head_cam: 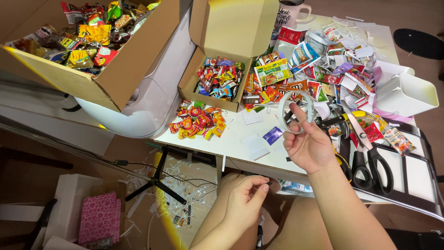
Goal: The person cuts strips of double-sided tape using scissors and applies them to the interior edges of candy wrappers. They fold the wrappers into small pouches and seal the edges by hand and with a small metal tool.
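Right hand (309, 147) gripping tape roll (296, 112) raised over near table (240, 139) edge, left hand (245, 201) pinched on small dark scrap (269, 184) below; sweets partly boxed in far small box (217, 79), wrappers (199, 122) loose at left, scissors (370, 153) idle right.

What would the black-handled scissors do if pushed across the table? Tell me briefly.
The scissors look rigid, metal-bladed and fairly heavy for their size, so they would probably slide flat rather than roll or tip. They lie open among paper scraps, so a push may swing the blades and drag scraps along. The right hand holds a tape roll nearby.
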